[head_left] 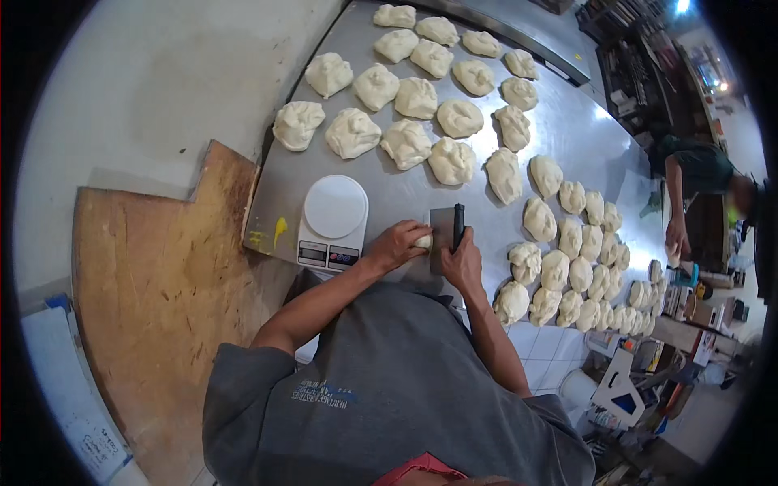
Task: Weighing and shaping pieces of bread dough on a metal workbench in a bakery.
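Observation:
My left hand [399,245] has its fingers curled on a small piece of pale dough [422,240] at the near edge of the steel table [275,186]. My right hand [459,261] grips a dough scraper [442,231] with a dark handle, its flat blade upright just right of that piece. A white digital scale [334,211] stands left of my left hand with a bare plate. Several rows of dough lumps [451,160] lie across the back and right of the table.
A worn wooden board [154,300] lies at the left beside a pale wall [162,97]. Another person [689,162] bends over the table's right end, a hand near the dough. Cluttered shelves [644,65] line the far right; assorted items and a white bucket [577,387] sit at lower right.

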{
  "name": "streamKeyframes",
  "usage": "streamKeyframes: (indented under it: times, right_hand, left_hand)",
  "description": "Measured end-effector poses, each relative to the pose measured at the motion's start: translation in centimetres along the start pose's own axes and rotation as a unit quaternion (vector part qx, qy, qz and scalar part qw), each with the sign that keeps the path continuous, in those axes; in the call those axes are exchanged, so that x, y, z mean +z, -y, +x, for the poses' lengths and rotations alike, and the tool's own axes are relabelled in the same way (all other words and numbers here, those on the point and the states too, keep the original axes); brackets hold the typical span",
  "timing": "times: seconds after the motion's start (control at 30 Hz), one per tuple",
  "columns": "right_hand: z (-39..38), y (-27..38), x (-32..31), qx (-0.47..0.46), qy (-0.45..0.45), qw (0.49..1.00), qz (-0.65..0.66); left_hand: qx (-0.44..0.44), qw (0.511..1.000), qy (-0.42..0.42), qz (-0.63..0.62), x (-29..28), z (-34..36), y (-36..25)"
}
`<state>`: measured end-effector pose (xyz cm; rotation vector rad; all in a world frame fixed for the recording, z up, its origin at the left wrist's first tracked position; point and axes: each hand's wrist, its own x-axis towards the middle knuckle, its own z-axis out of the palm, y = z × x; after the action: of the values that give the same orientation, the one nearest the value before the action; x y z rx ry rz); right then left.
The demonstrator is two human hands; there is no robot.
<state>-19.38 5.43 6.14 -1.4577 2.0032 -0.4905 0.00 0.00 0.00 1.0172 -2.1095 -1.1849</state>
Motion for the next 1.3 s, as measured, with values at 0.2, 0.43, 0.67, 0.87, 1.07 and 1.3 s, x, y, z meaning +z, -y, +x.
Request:
streamKeyframes:
  times: [0.2,0.43,0.67,0.87,1.07,1.3]
  right_hand:
    - [0.4,2.2,2.0,-0.012,-0.029,0.995,-0.093]
    - [1.2,0.8,2.0,-0.017,-0.022,0.997,-0.079]
    - [2.2,-0.9,1.8,-0.027,-0.01,0.999,-0.013]
    - [2.4,-1.3,2.0,0.021,0.026,0.999,0.008]
    - [2.4,-2.7,2.9,0.007,-0.008,1.0,0.006]
    - [2.7,-2.7,0.7,0.039,0.08,0.966,0.244]
  left_hand:
    - [0.01,1.0,-0.022,-0.008,0.0,-0.7,0.9]
    - [0.0,0.985,-0.171,0.024,-4.9,-2.8,-2.1]
    - [-0.048,0.949,-0.306,0.059,-12.6,-5.9,-3.1]
    - [-0.093,0.948,-0.303,0.038,-13.5,-7.2,-2.9]
    - [-0.099,0.756,-0.364,-0.536,-9.5,-6.2,-0.7]
    - [-0.203,0.736,-0.349,-0.544,-6.0,-3.4,-1.9]
